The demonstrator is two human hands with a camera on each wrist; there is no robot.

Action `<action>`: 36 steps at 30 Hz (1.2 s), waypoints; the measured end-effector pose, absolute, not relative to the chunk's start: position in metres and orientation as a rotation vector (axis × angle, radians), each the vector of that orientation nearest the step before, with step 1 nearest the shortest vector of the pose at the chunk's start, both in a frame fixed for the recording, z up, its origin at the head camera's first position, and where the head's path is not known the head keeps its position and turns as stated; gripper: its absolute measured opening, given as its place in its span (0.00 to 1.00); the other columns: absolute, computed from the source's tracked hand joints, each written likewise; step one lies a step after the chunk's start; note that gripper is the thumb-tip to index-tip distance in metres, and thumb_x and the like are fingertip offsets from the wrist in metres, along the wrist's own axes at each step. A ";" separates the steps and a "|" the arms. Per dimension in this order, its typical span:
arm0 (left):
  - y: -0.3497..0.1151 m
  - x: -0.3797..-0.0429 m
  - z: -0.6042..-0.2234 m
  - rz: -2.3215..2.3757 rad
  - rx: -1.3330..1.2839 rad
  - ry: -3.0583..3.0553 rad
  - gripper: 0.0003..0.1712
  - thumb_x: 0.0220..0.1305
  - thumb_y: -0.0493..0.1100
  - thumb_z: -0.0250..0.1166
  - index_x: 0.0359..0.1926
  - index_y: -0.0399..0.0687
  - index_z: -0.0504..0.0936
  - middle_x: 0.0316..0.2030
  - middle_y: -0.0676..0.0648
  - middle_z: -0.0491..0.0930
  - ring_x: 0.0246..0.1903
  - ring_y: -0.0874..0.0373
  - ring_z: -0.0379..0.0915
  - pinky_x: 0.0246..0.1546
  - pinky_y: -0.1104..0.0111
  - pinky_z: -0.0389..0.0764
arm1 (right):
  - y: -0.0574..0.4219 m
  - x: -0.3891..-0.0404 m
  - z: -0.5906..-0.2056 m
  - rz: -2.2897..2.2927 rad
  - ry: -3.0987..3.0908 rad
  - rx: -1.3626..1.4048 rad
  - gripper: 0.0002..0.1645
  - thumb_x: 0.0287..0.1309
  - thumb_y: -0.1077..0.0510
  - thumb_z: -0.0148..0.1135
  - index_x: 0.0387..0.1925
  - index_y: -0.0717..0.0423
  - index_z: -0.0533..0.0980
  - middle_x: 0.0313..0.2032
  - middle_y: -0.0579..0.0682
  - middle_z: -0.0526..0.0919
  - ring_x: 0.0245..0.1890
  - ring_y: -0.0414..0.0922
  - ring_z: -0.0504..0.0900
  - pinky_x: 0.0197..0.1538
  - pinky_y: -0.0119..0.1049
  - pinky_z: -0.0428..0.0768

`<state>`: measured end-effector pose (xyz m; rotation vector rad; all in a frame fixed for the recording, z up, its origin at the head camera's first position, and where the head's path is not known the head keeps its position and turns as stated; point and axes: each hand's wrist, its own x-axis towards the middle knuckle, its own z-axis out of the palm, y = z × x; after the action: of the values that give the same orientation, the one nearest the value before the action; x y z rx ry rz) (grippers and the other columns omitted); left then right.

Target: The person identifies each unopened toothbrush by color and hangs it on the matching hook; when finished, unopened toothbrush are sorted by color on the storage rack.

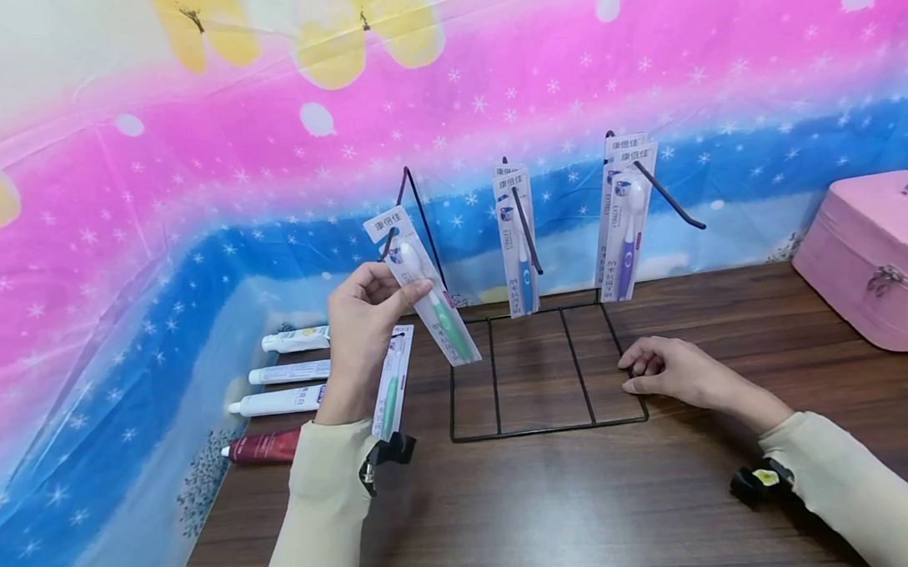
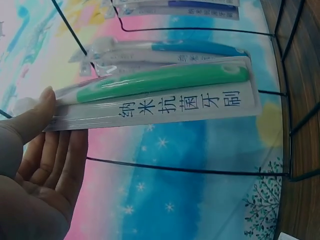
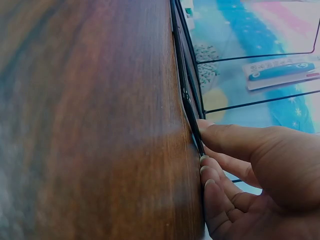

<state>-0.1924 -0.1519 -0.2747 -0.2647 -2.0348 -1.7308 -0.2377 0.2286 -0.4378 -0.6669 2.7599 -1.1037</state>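
Note:
My left hand (image 1: 361, 328) pinches a packaged green toothbrush (image 1: 444, 321) by its side, between thumb and fingers. The pack tilts at the left arm of a black wire rack (image 1: 549, 431), and the end of that arm shows beside the card's upper left edge. In the left wrist view the pack's green handle (image 2: 165, 81) points away from the thumb. My right hand (image 1: 675, 372) grips the right side bar of the rack's base, thumb above and fingers below in the right wrist view. Blue toothbrush packs (image 1: 524, 268) hang on the middle arm, purple ones (image 1: 627, 252) on the right.
Another green toothbrush pack (image 1: 392, 386) lies on the wooden table (image 1: 552, 514) beside my left wrist. Several toothpaste tubes (image 1: 278, 401) lie in a column at the left, the lowest one red. A pink case (image 1: 866, 261) stands at the right, and a patterned cloth (image 1: 448, 108) hangs behind.

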 end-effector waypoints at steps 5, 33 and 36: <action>-0.164 -0.215 -0.289 -1.715 -0.223 -2.033 0.16 0.48 0.40 0.78 0.30 0.39 0.78 0.24 0.48 0.78 0.27 0.59 0.72 0.29 0.70 0.75 | 0.229 -0.237 -0.438 -1.092 2.759 -0.653 0.16 0.53 0.51 0.72 0.43 0.49 0.80 0.34 0.44 0.79 0.33 0.42 0.76 0.36 0.37 0.74; -0.181 -0.268 -0.281 -1.709 -0.161 -2.200 0.19 0.45 0.48 0.80 0.30 0.40 0.81 0.27 0.45 0.82 0.34 0.53 0.81 0.39 0.62 0.82 | 0.229 -0.240 -0.437 -1.124 2.727 -0.665 0.16 0.54 0.52 0.72 0.43 0.51 0.80 0.33 0.45 0.79 0.33 0.43 0.76 0.35 0.35 0.75; -0.184 -0.269 -0.283 -1.669 -0.166 -2.229 0.20 0.45 0.50 0.80 0.31 0.42 0.82 0.26 0.46 0.81 0.35 0.55 0.78 0.41 0.64 0.80 | 0.229 -0.240 -0.437 -1.122 2.725 -0.664 0.17 0.54 0.52 0.72 0.43 0.51 0.80 0.33 0.45 0.79 0.34 0.43 0.76 0.35 0.35 0.75</action>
<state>-0.2691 -0.1841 -0.2833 -0.1665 -2.2290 -1.6695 -0.2397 0.2291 -0.4372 -0.6643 2.7249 -1.1217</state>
